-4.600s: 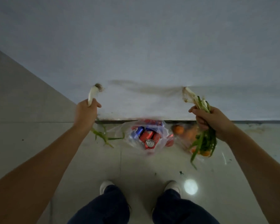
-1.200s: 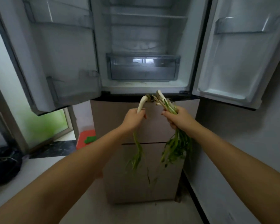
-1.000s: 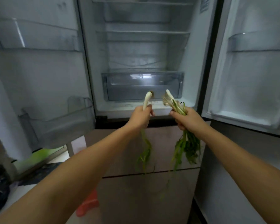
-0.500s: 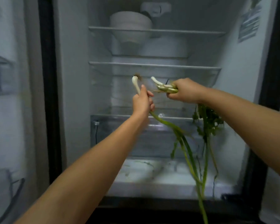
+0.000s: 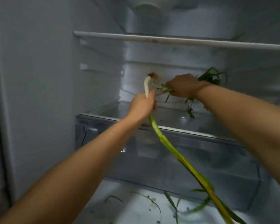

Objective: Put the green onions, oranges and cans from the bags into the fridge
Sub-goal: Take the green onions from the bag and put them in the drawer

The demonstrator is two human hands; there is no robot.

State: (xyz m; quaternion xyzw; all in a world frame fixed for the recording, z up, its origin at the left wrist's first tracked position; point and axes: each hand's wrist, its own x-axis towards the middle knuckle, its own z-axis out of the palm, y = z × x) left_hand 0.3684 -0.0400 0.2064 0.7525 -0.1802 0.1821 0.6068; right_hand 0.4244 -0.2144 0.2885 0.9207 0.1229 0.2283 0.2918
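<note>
Item: open fridge [image 5: 39, 94] interior, seen close from the head camera. I log a white-edged upper shelf [image 5: 176, 40] crossing the upper half of the frame, and below it a glass shelf [image 5: 107, 110] whose front edge runs from centre left down toward the right, capping a clear crisper drawer [image 5: 192, 159]. Between the two shelves lies a tall open bay, bounded on the left by the ribbed side wall; both my hands are inside that bay. Left hand [image 5: 141, 106], centre of frame, is clenched round a single green onion [image 5: 166, 143]: its long axis runs diagonally, white root end up and pointing toward the upper shelf, green leaves trailing down past the shelf's front edge to the lower right corner (the leaf tips blur there). Right hand [image 5: 182, 87], just right of centre and close beside the left, grasps a bunch of green onions [image 5: 212, 77] lying roughly level above the glass shelf, white ends pointing left toward the single onion's root, leaves fanning to the right behind the wrist. Loose green scraps [image 5: 152, 202] lie on the fridge floor at the bottom centre.
</note>
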